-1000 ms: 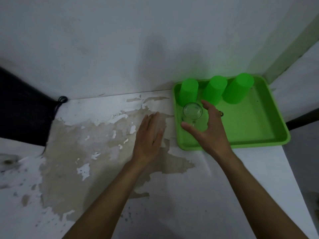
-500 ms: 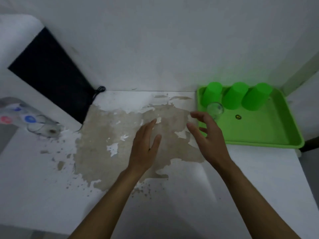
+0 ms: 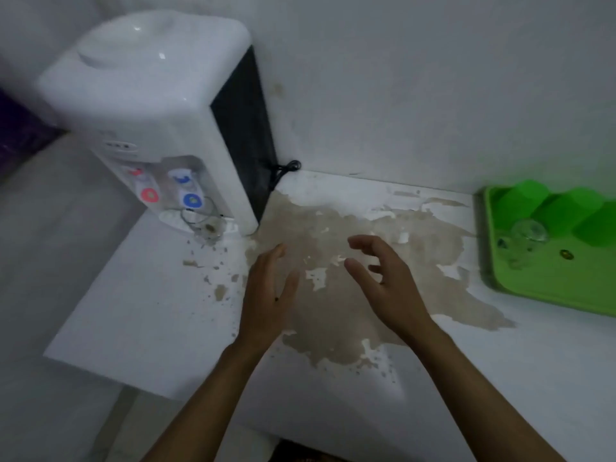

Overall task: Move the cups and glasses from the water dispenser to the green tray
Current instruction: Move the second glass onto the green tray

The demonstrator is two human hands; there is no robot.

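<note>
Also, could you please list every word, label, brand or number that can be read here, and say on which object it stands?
No text can be read.
Water dispenser: a small panel above the taps carries marks, too blurred to read.
Red tap and blue tap: colour only, no words.
Green tray: small dark spot, unreadable.

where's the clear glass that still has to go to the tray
In the head view it sits far left on the water dispenser's drip tray, the clear glass under the blue tap.

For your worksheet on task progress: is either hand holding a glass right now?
No: the left hand and right hand hover empty above the counter.
</note>
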